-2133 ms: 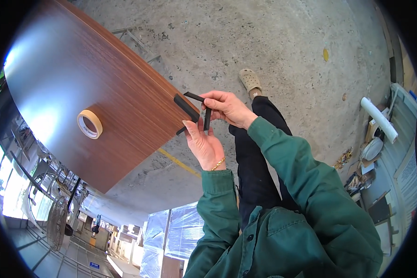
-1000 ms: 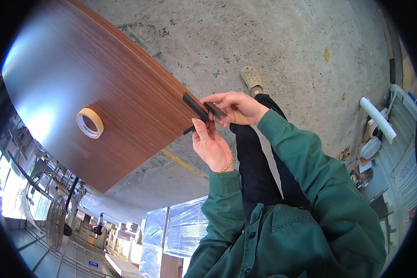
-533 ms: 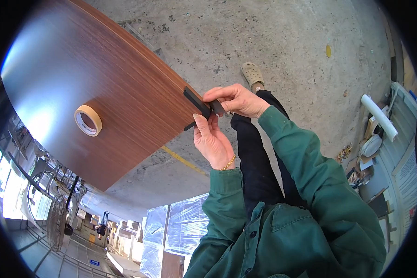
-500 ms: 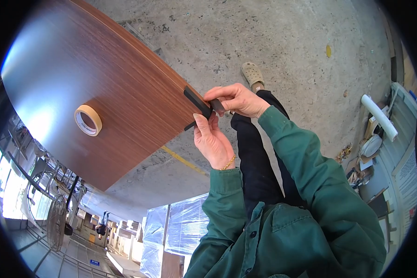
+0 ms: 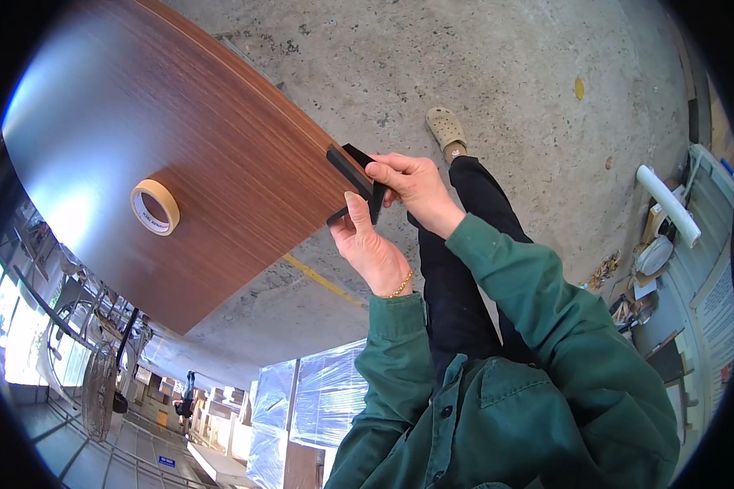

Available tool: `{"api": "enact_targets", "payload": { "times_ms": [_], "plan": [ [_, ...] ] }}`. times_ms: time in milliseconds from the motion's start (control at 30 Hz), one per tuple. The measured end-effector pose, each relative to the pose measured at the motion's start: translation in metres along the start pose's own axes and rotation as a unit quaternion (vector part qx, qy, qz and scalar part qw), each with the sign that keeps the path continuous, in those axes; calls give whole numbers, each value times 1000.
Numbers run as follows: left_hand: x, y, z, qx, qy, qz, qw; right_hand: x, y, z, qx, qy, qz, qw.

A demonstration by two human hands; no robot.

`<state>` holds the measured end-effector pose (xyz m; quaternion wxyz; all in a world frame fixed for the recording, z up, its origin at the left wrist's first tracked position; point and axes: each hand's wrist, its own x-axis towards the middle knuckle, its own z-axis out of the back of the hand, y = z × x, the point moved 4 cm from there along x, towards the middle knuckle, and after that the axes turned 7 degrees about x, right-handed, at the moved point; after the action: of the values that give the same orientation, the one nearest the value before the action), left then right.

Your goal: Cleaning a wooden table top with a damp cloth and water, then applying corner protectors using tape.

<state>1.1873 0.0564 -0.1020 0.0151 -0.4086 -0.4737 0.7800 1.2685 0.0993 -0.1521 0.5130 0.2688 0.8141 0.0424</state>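
A black corner protector (image 5: 352, 173) sits at the near right corner of a large brown wood-grain panel (image 5: 220, 155). My left hand (image 5: 373, 253) grips its lower arm, thumb on top and fingers curled beneath. With thumb and fingers pinched, my right hand (image 5: 420, 189) holds the protector's outer side, where a black flap sticks out past the panel edge. Those fingertips are partly hidden behind the black piece. Farther left on the panel, a roll of tan masking tape (image 5: 170, 213) lies flat.
Plastic-wrapped stacks (image 5: 326, 399) stand on the lower left, and a standing fan (image 5: 99, 391) is beyond the panel. Another person (image 5: 185, 403) is far off. To the right are a white roll (image 5: 667, 205) and clutter on the concrete floor (image 5: 530, 98).
My right hand has shifted slightly down and turned, its fingers now closer against the protector. The black flap along the outer edge now shows more. My left hand has moved slightly left.
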Motion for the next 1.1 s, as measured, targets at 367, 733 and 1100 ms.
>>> {"api": "enact_targets", "payload": {
  "times_ms": [367,733,1100],
  "plan": [
    [-3,-5,5,22,0,96,995,-6,6,0,63,127,57,988],
    [0,3,-6,-144,113,107,977,-10,13,-2,78,129,2,989],
    [-6,-4,-21,-204,75,76,973,-14,45,-9,-234,145,124,953]
  ]
}}
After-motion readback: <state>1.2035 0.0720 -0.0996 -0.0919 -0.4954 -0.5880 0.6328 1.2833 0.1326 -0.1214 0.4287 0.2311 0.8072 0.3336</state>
